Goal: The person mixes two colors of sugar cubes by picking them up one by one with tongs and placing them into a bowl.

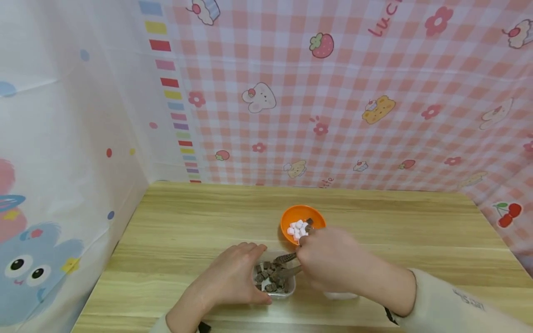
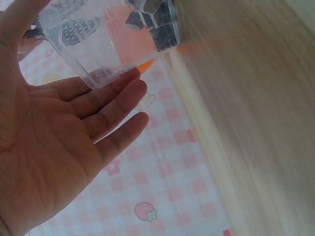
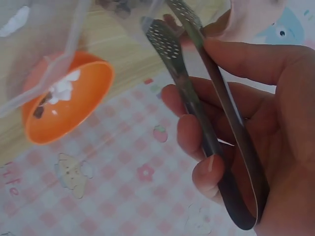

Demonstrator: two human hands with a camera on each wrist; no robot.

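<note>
My left hand (image 1: 233, 273) grips a clear plastic container (image 1: 280, 295), thumb at its near side and fingers at the far side. Dark brown-grey cubes (image 1: 270, 287) lie in it. With my right hand (image 1: 333, 259) I hold metal tongs (image 3: 231, 118), their arms between thumb and curled fingers. The perforated tong tips (image 1: 285, 258) are spread apart over the cubes. Behind the container stands an orange bowl (image 1: 300, 209) with small pink-and-white pieces (image 1: 296, 229) and a few dark cubes in it; my right hand covers its near edge.
Another clear container (image 1: 341, 295) sits on the wooden table (image 1: 200, 217), partly hidden under my right hand; its clear wall (image 3: 44, 91) fills the left of the right wrist view. A pink checked cloth (image 1: 283, 138) hangs behind the table, a white printed one (image 1: 83, 125) at the left.
</note>
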